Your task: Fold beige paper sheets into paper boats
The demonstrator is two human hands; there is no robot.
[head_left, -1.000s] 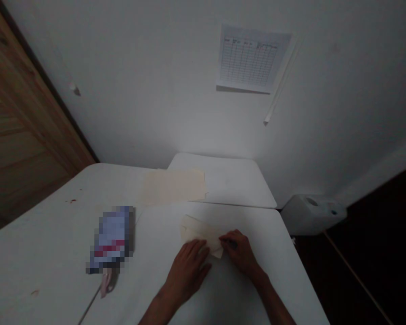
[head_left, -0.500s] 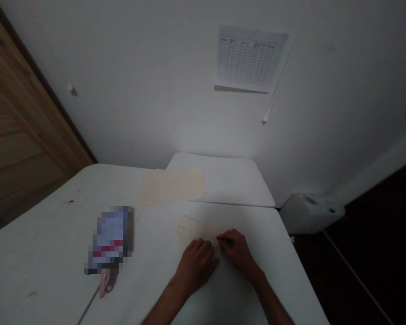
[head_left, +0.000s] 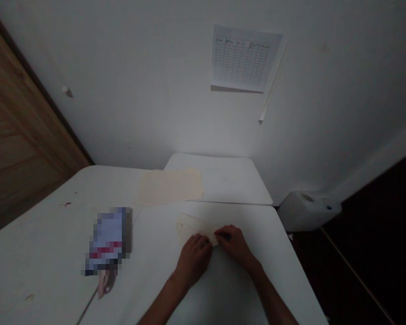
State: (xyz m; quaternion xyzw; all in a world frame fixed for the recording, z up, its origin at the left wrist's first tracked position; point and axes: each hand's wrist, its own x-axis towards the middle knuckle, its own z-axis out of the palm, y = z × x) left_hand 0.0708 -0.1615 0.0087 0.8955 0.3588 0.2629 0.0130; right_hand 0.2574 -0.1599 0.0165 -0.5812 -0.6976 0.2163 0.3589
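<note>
A thin cream sheet [head_left: 192, 226] with creases and a folded corner lies on the white table; I cannot tell whether it is cloth or paper. My left hand [head_left: 194, 255] rests on its near side, fingers curled down and pressed together at the sheet's edge. At the sheet's right end, my right hand [head_left: 234, 243] has thumb and index finger closed in a pinch on the edge. The fingertips of the two hands are a short gap apart. Part of the sheet is hidden under my left hand.
Beyond the hands, larger cream sheets [head_left: 171, 186] lie across the table joint. A blurred-out bluish packet [head_left: 108, 239] with a pink strap lies left on the table [head_left: 155, 280]. A white plastic container [head_left: 306, 212] stands right of the table. The wall holds a printed chart [head_left: 242, 58].
My left hand has drawn its fingers in, its thumb now tucked closer to the sheet's near edge. My right hand keeps its pinch. The whole view has shifted slightly.
</note>
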